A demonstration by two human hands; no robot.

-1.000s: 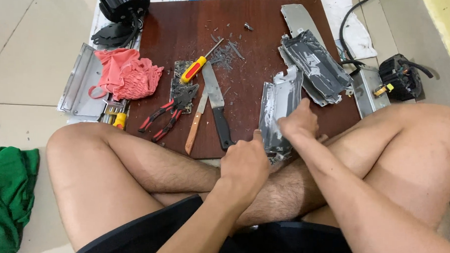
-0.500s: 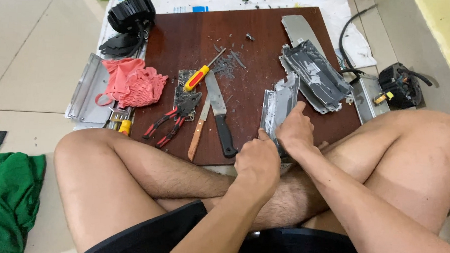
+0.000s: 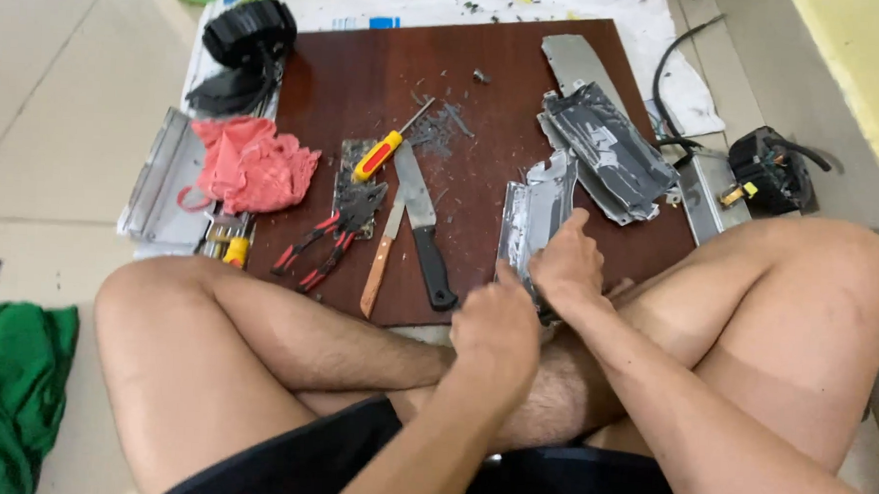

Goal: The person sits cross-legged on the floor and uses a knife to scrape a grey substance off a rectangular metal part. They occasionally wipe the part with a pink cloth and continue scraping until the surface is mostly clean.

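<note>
Two hands, left hand (image 3: 496, 327) and right hand (image 3: 565, 264), clench a crumpled metal casing (image 3: 535, 213) at the wooden board (image 3: 483, 112)'s near edge, long axis running away; bare board lies beyond, a knife (image 3: 421, 222) just left.

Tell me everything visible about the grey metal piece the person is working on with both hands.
The grey metal piece looks like a thin, dented sheet-metal casing, silvery grey with dull patches and bent, ragged edges. It stands tilted on the near edge of the dark red-brown board, just ahead of the crossed legs. The right hand clasps its lower right side; the left hand meets its lower edge. Its bottom is hidden behind both hands.
</note>
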